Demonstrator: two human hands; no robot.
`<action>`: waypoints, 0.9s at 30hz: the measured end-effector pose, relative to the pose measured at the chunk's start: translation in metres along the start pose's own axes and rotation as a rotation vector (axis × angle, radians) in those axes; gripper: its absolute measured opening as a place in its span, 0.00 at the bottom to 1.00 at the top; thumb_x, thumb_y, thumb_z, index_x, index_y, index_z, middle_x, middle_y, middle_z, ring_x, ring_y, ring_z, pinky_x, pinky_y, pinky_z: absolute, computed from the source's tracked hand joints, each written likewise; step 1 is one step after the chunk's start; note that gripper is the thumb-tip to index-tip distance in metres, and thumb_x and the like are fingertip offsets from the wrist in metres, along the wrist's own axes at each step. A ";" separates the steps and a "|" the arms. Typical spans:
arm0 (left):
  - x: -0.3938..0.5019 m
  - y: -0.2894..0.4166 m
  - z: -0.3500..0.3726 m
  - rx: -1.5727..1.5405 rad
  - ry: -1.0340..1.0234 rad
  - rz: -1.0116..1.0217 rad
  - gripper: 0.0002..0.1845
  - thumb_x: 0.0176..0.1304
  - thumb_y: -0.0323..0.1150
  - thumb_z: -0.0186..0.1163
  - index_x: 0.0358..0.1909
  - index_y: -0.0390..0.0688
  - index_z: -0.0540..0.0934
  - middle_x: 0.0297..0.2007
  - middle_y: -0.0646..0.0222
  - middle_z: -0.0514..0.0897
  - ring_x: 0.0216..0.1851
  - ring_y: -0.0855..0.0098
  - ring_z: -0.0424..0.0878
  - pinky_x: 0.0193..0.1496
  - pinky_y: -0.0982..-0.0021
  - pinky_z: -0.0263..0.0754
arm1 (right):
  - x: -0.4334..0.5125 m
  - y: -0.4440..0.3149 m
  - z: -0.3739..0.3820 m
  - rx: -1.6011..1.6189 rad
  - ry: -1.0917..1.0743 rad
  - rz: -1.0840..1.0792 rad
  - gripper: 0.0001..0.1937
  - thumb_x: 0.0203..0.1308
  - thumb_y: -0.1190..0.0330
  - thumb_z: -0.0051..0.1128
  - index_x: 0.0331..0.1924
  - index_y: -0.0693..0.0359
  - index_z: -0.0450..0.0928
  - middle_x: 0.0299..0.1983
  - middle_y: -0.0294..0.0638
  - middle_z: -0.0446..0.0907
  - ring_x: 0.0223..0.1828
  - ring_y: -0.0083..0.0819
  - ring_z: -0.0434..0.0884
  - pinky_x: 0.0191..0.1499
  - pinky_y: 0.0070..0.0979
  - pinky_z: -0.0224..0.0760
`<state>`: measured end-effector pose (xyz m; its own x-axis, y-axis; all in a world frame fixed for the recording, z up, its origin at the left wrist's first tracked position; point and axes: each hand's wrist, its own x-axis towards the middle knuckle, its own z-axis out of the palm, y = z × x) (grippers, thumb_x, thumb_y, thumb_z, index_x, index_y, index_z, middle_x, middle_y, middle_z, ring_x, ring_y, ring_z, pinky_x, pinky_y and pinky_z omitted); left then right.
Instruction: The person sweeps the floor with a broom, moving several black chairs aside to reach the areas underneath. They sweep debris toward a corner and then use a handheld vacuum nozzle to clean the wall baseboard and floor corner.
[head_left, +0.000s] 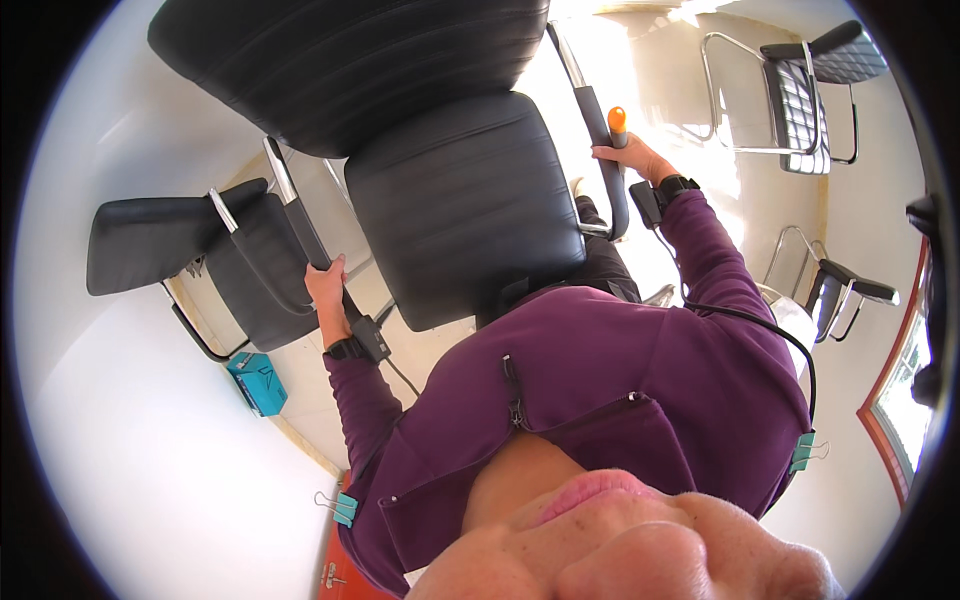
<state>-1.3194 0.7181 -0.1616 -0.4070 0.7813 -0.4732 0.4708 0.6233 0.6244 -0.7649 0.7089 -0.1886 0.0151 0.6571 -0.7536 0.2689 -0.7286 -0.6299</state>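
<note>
A black padded chair with chrome frame stands before me, its seat (465, 202) close to my body and its backrest (360, 67) beyond. My left hand (328, 289) is closed around the black sleeve of the left armrest (304, 232). On the opposite side, my right hand (637, 156) grips the right armrest (592, 112). An orange-ended, dark-shafted handle (617, 124) sticks up from that same hand; its lower part is hidden, so its kind cannot be told. Both wrists wear black straps with small cabled boxes.
Another black chair (255, 277) stands at the left, by a teal box (257, 384) near the wall. Further chairs (802, 112) (829, 292) are at the right, near a red-framed window (892, 405). A red surface (341, 559) shows at the lower left. Cables run along my arms.
</note>
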 end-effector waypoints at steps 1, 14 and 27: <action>-0.012 0.013 -0.001 -0.045 -0.018 0.031 0.14 0.43 0.30 0.63 0.27 0.33 0.70 0.17 0.69 0.74 0.13 0.79 0.70 0.16 0.79 0.64 | -0.009 0.001 -0.010 0.016 -0.001 -0.031 0.20 0.43 0.57 0.63 0.36 0.64 0.76 0.31 0.38 0.77 0.34 0.26 0.74 0.42 0.23 0.64; -0.109 0.132 0.112 -0.077 -0.014 0.158 0.11 0.46 0.28 0.61 0.26 0.38 0.68 0.17 0.71 0.72 0.15 0.79 0.70 0.17 0.78 0.63 | -0.101 0.069 -0.173 0.015 0.132 -0.182 0.20 0.42 0.59 0.62 0.34 0.68 0.75 0.29 0.41 0.76 0.31 0.29 0.73 0.38 0.25 0.65; -0.115 0.271 0.255 0.018 -0.172 0.364 0.10 0.44 0.29 0.59 0.26 0.39 0.67 0.15 0.72 0.71 0.14 0.80 0.68 0.17 0.78 0.61 | -0.135 0.124 -0.306 0.078 0.251 -0.134 0.16 0.46 0.60 0.60 0.33 0.64 0.74 0.29 0.38 0.76 0.31 0.26 0.73 0.39 0.23 0.65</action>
<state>-0.9448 0.8050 -0.0962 -0.0750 0.9442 -0.3207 0.5741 0.3039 0.7603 -0.4389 0.5889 -0.1076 0.2251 0.7685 -0.5990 0.2101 -0.6386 -0.7403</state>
